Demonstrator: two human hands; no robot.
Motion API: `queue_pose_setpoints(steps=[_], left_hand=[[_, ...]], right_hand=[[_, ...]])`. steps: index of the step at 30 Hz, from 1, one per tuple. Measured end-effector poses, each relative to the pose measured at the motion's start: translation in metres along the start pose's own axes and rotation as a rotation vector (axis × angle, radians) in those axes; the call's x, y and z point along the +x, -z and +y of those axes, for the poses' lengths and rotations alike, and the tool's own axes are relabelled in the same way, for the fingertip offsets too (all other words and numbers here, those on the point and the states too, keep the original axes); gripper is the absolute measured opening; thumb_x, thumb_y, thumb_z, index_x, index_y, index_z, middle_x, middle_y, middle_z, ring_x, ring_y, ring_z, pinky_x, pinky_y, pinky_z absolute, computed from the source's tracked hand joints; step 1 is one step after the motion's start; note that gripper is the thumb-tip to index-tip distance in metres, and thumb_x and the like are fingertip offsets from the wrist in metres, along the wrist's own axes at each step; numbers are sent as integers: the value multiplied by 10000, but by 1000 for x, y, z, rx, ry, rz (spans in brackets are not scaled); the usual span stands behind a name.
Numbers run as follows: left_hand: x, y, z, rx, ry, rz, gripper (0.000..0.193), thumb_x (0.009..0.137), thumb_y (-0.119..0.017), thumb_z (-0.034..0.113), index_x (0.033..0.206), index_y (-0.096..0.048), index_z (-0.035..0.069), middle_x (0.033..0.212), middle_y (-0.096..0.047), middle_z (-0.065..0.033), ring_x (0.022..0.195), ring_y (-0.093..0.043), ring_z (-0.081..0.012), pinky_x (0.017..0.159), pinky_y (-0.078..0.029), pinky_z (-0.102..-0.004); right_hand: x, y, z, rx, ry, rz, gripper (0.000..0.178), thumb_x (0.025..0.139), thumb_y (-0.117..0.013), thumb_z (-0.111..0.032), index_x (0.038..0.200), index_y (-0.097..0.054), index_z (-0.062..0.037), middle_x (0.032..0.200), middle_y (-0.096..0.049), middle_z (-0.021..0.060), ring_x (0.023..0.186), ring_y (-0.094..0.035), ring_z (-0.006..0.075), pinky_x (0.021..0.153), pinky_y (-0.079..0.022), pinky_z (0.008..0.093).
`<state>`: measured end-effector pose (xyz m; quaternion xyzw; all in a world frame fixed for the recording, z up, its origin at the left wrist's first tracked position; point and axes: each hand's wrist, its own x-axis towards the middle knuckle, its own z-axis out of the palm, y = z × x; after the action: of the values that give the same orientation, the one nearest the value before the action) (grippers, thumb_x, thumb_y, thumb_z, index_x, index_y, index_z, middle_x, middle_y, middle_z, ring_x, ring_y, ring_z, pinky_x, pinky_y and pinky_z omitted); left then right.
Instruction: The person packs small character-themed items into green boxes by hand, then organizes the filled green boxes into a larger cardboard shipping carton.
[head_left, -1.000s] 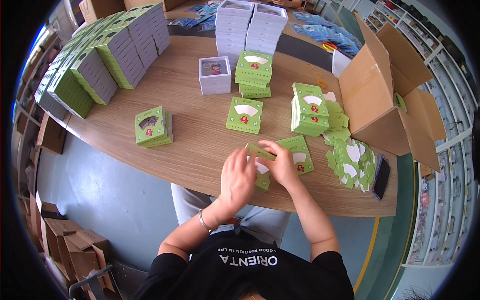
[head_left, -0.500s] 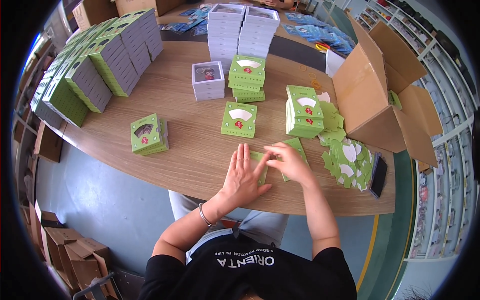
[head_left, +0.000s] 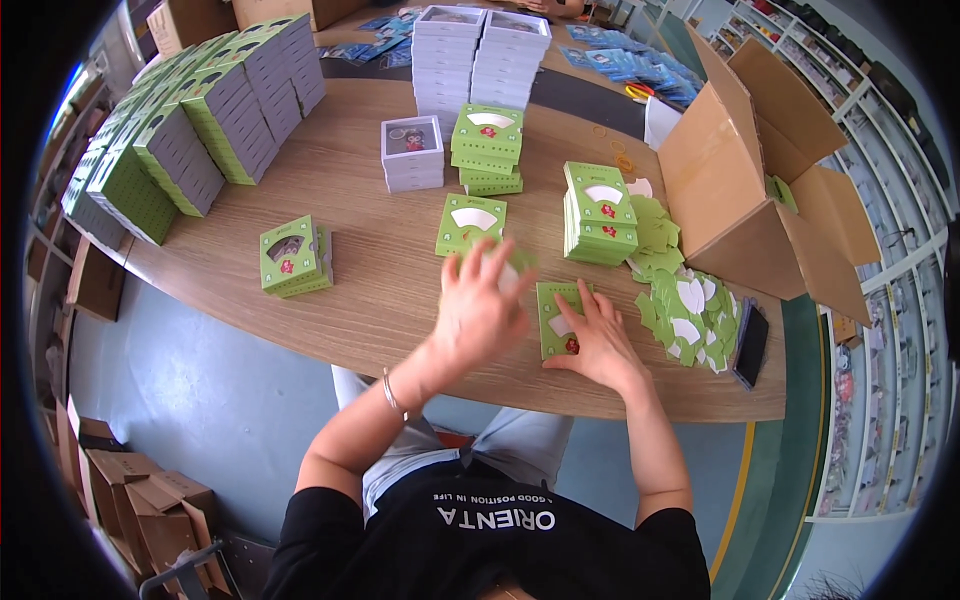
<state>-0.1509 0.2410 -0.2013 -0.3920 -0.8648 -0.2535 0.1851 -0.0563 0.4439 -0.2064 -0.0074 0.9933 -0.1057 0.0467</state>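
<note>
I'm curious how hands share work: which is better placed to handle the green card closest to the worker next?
Probably the right hand: it rests on that green card. The left hand is away from it, motion-blurred, with something green at its fingers.

Right hand [head_left: 604, 346] spread on a green card [head_left: 550, 318], blurred left hand [head_left: 480, 308], open cardboard box [head_left: 715, 165], wooden table [head_left: 385, 285]

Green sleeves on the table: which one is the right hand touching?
The single green sleeve between the left hand and the scrap pile; the right hand spreads over it alone.
</note>
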Motion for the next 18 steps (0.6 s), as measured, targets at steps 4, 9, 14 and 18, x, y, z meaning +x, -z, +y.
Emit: queue_pose_setpoints(steps=[4, 9, 14, 18], left_hand=[[47, -17, -54, 101, 30, 25, 413, 773, -674, 248, 1167, -622, 137, 1275, -522, -176, 1240, -448, -347, 1002, -332, -595], [19, -30, -30, -255, 118, 77, 384, 836, -647, 107, 1208, -591, 34, 1201, -578, -175, 1117, -555, -320, 969, -439, -424], [-29, -53, -8, -975, 500, -118, 496, 808, -643, 38, 1283, -526, -37, 1040, -658, -192, 938, -662, -265, 819, -533, -341], [-35, -38, 4, -1070, 567, -229, 530, 780, -636, 4, 1286, -506, -85, 921, -692, -179, 838, -678, -198, 761, -541, -298]], right_hand=[[8, 10, 8, 44, 80, -82, 1072, 557, -856, -510, 1447, -404, -116, 1525, -246, 237, 1370, -273, 383, 1104, -282, 520], [2, 1, 0, 117, 40, -14, 1080, 546, -897, -410, 1443, -361, -135, 1417, -294, 207, 1344, -290, 391, 1099, -311, 495], [-6, -21, -18, 510, 27, 69, 1158, 497, -937, -289, 1462, -312, -155, 1431, -228, 188, 1345, -267, 405, 1106, -311, 504], [-13, -23, -31, 323, 172, 217, 1186, 496, -938, -282, 1480, -288, -157, 1459, -205, 181, 1354, -252, 411, 1114, -305, 512]])
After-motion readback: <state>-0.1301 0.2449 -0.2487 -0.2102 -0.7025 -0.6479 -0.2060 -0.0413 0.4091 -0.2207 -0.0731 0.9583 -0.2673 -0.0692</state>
